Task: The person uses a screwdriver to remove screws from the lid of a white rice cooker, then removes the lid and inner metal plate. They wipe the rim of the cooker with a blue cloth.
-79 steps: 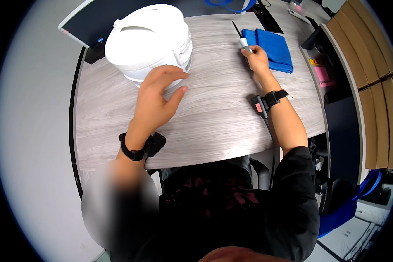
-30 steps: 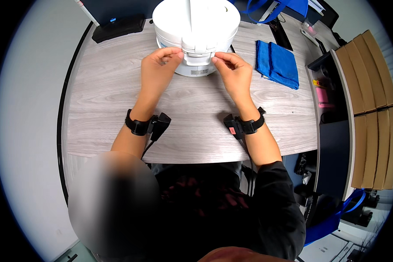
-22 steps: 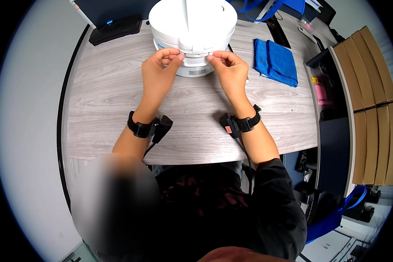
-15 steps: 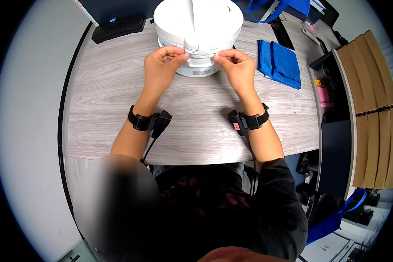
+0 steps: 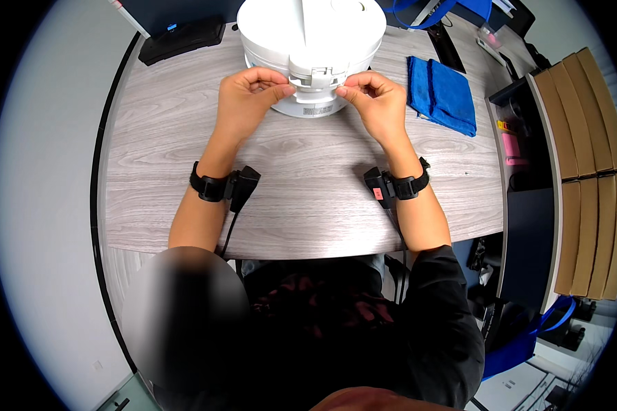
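Observation:
A white, round, lidded appliance (image 5: 274, 31) stands on the desk straight ahead of me. Its front carries a white latch (image 5: 319, 77) with a small square opening, above a protruding lip. My left hand (image 5: 252, 103) pinches the left end of this latch area between thumb and bent fingers. At the opposite end, my right hand (image 5: 376, 101) does the same, thumb and forefinger pressed together. Exactly which edge the fingertips grip is hard to make out. Each wrist wears a black strap with a small black device and cable.
A folded blue cloth (image 5: 442, 94) lies to the right of the appliance. At the back left is a black flat box (image 5: 182, 44). Cardboard boxes (image 5: 583, 116) line a shelf on the right. Blue bag straps (image 5: 418, 17) hang at the back.
The latch's square opening now shows where a flatter flap was visible before. Both hands stay at its ends, with the wrists slightly farther apart. The view has shifted a little.

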